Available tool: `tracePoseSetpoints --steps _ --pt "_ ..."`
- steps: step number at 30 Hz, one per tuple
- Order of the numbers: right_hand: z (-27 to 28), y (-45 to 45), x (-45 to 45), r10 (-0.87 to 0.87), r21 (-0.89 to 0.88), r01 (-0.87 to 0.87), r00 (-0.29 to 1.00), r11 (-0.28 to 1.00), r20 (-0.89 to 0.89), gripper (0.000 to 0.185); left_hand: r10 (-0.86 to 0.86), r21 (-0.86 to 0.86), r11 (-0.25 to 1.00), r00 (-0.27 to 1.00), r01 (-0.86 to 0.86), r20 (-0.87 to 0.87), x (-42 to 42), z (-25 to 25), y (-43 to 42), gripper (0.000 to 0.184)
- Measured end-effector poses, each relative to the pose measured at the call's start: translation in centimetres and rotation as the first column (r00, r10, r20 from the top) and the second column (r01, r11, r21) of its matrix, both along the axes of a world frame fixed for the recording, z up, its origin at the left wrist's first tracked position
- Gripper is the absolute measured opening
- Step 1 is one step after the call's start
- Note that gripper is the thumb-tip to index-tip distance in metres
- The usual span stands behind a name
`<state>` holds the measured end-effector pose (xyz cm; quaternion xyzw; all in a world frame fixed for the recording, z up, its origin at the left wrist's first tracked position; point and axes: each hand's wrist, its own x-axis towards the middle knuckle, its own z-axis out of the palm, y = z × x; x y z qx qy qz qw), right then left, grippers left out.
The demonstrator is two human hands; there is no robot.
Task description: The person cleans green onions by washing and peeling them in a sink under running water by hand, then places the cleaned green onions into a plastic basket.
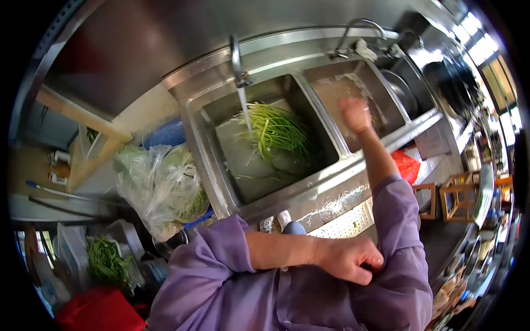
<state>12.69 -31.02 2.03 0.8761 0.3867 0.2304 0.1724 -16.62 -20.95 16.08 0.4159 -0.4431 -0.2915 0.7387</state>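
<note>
My left hand (350,260) reaches across my chest, its fingers closed on the purple right sleeve (398,226) near the elbow. My right arm stretches forward, and my right hand (355,114) hangs over the middle sink basin (381,83), which holds murky brownish water. That hand is blurred and I cannot make out its fingers. In the left basin (221,165) a bunch of long green onions (279,132) lies in water. A stream runs onto them from the faucet (237,63).
A clear plastic bag of greens (165,182) stands left of the sink. Leafy greens (105,259) sit in a crate at lower left, above a red item (99,311). Another faucet (361,23) rises behind the middle basin. A red bag (407,165) and wooden stools (458,196) are at right.
</note>
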Motion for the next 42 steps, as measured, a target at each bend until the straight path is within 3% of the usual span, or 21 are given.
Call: tracePoseSetpoints --steps 3,5,8,9,11,13,15,16,19,21,23,25,27,29,31,33,34,36,39,40,42 --pt "-8.8 9.6 -2.4 0.35 0.01 -0.357 0.91 0.934 -0.222 0.009 0.073 0.027 0.997 0.997 -0.073 0.007 2.0 -1.0 3.0 0.013" --pt "-12.2 15.4 -5.6 0.024 -0.074 -0.116 0.679 0.991 -0.734 0.025 0.135 0.064 0.988 0.99 -0.137 0.04 3.6 -2.2 5.7 0.013" --pt "-17.5 20.8 -7.7 -0.198 -0.013 0.405 0.418 0.914 -0.887 0.054 0.29 0.308 0.898 0.95 -0.313 0.119 5.8 -5.8 10.8 0.014" --pt "-19.1 22.0 -8.6 -0.228 -0.08 0.341 0.419 0.937 -0.879 0.056 0.365 0.363 0.864 0.931 -0.35 0.029 6.4 -7.3 12.7 0.014" --pt "-23.6 24.0 -11.3 -0.189 -0.115 0.207 0.387 0.972 -0.902 0.055 0.695 0.613 0.633 0.695 -0.473 -0.182 6.8 -12.1 15.8 0.015" --pt "-27.0 24.0 -12.8 -0.133 -0.097 0.123 0.334 0.988 -0.933 0.052 0.954 0.748 0.295 0.232 -0.595 -0.192 7.2 -19.9 18.2 0.012" --pt "-27.9 23.7 -12.9 0.092 0.054 -0.371 0.086 0.927 -0.992 0.038 0.945 0.92 0.011 -0.296 -0.391 -0.137 7.1 -26.4 20.7 0.012" --pt "-22.9 23.5 -11.4 0.066 0.029 -0.258 0.135 0.966 -0.989 0.026 0.866 0.958 -0.051 -0.49 -0.282 -0.098 6.8 -29.5 21.2 0.019" --pt "-21.8 23.3 -6.0 -0.098 -0.037 0.154 0.411 0.987 -0.906 0.028 0.787 0.84 -0.542 -0.375 -0.042 0.489 6.5 -38.1 21.4 0.037" --pt "-21.6 21.1 -4.4 0.248 0.33 -0.048 0.764 0.943 -0.596 0.025 0.779 0.868 -0.494 -0.42 0.045 0.465 7.4 -45.4 19.3 0.039" --pt "-21.4 20.6 -5.5 -0.122 -0.156 -0.044 0.43 0.987 -0.894 0.027 0.759 0.888 -0.44 -0.474 0.132 0.446 8.3 -47.6 18.9 0.041" --pt "-23.5 18.3 -7.8 -0.188 -0.224 -0.054 0.376 0.973 -0.907 0.021 0.847 0.994 0.082 -0.521 -0.065 -0.104 8.8 -48.7 19.3 0.03" --pt "-27.0 15.8 -8.1 -0.283 -0.332 -0.114 0.317 0.936 -0.905 0.02 0.771 0.922 0.35 -0.507 -0.167 -0.385 9.2 -48.2 19.5 0.026" --pt "-22.5 16.6 -7.8 -0.361 -0.412 -0.156 0.277 0.898 -0.89 0.019 0.94 0.914 0.184 -0.209 -0.362 -0.271 9.8 -43.5 21.0 0.022" --pt "-19.3 18.8 -6.8 -0.286 -0.311 -0.036 0.299 0.95 -0.91 0.019 0.925 0.922 0.364 -0.166 0.131 -0.342 9.6 -41.7 23.4 0.023" --pt "-18.6 21.8 -5.2 -0.139 -0.106 0.122 0.31 0.987 -0.94 0.025 0.972 0.943 0.231 -0.011 0.24 -0.236 10.1 -40.8 24.1 0.028" --pt "-19.5 23.2 -5.1 -0.134 -0.103 0.116 0.308 0.988 -0.942 0.025 0.973 0.943 0.229 -0.017 0.242 -0.232 10.9 -39.0 23.7 0.028" --pt "-23.0 25.5 -5.6 -0.088 -0.029 0.206 0.284 0.978 -0.955 0.026 0.785 0.939 -0.342 -0.56 -0.032 0.267 12.8 -35.3 22.6 0.037" --pt "-29.9 25.4 -8.1 0.084 0.073 -0.088 0.125 0.993 -0.989 0.03 0.842 0.894 -0.447 -0.359 -0.045 0.403 12.4 -42.7 22.9 0.035" --pt "-29.6 25.7 -8.2 -0.036 -0.047 -0.1 0.109 0.994 -0.993 0.035 0.914 0.945 -0.261 -0.364 -0.199 0.176 11.4 -45.9 22.7 0.032" --pt "-33.0 22.5 -7.9 -0.075 -0.06 0.1 0.15 0.993 -0.986 0.037 0.948 0.965 -0.261 -0.18 0.031 0.262 8.5 -55.5 22.8 0.035"
